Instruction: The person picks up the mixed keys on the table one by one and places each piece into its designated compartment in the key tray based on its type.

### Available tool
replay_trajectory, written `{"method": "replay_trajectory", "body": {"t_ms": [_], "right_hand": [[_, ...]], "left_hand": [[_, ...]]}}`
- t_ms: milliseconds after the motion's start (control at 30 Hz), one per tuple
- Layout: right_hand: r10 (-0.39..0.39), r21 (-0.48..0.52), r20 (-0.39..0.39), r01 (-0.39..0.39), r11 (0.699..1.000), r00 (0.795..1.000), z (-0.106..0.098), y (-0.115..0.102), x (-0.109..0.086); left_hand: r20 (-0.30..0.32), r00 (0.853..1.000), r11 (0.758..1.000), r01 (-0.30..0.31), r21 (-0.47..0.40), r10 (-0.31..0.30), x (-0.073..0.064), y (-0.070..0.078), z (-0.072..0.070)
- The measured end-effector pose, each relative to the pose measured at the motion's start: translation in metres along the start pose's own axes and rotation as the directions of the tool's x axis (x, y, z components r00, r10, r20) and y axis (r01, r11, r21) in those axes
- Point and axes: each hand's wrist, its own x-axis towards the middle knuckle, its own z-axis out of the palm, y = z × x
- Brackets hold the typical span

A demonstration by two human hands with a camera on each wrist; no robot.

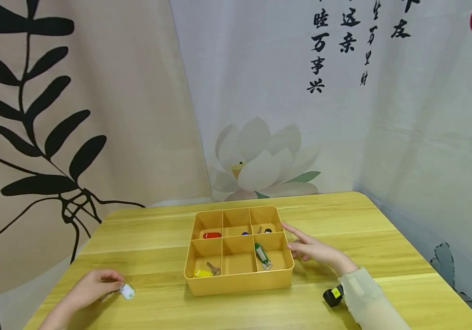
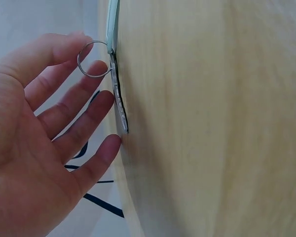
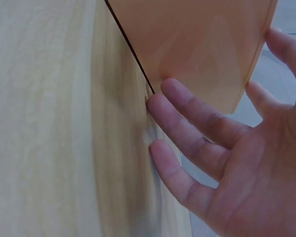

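At the table's left, my left hand (image 1: 93, 288) pinches the ring of a key with a pale tag (image 1: 127, 291) between thumb and forefinger. In the left wrist view the wire ring (image 2: 80, 63) stands at the fingertips, the key (image 2: 119, 101) lies low along the wood, and the other fingers are loosely spread. A yellow-orange divided box (image 1: 240, 285) stands mid-table. My right hand (image 1: 316, 250) is at its right side, forefinger extended to the rim. Seen from the right wrist, relaxed fingers (image 3: 175, 118) lie against or close beside the box wall (image 3: 202, 44).
Inside the box are a red tag (image 1: 212, 235), a bit of blue (image 1: 245, 233), a dark-headed key (image 1: 268, 230), a yellow tag (image 1: 203, 273) with a key (image 1: 213, 269), and a green tag (image 1: 261, 253). A black object with a yellow label (image 1: 332, 297) lies by the right sleeve.
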Motion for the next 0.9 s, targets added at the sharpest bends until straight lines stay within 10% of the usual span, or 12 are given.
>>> {"method": "replay_trajectory", "body": {"t_ms": [900], "right_hand": [[0.004, 0.006, 0.006, -0.004, 1.000, 1.000, -0.0016, 0.0000, 0.0000]], "left_hand": [[-0.042, 0.999, 1.000, 0.021, 0.021, -0.020, -0.0024, 0.0013, -0.0007]]}}
